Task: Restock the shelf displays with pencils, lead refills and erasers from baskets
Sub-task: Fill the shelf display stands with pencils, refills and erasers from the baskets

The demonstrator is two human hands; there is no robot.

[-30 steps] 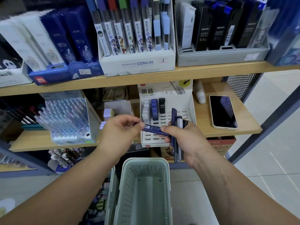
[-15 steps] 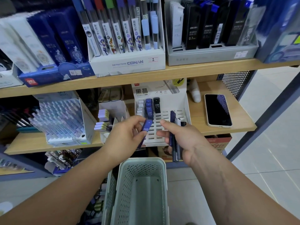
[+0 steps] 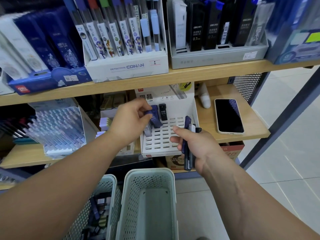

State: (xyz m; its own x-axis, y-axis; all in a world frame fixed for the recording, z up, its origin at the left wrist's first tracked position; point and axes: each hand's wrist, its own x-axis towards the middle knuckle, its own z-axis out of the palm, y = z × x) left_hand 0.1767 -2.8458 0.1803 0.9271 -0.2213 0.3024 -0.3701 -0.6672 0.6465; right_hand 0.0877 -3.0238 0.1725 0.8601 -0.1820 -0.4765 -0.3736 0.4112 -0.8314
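Note:
A white slotted display tray (image 3: 162, 139) for lead refills stands on the lower wooden shelf. My left hand (image 3: 131, 118) pinches a blue lead refill case (image 3: 149, 113) over the tray's back left slots, beside another blue case (image 3: 156, 121) and a black HB 0.5 case (image 3: 163, 112) standing there. My right hand (image 3: 192, 144) hovers at the tray's front right and grips a bundle of several blue, white and black refill cases (image 3: 187, 144). Below, a pale green perforated basket (image 3: 166, 177) looks bare inside.
A second basket (image 3: 107, 184) at lower left holds several packs. A phone (image 3: 228, 116) lies on the shelf right of the tray, a white bottle (image 3: 205, 99) behind it. A clear pen box (image 3: 57, 125) stands left. The upper shelf carries the Conan box (image 3: 128, 66) and a grey refill box (image 3: 218, 56).
My left hand took one blue case from the bundle in my right hand and carried it up and forward to the tray's back left slots. My right hand barely moved.

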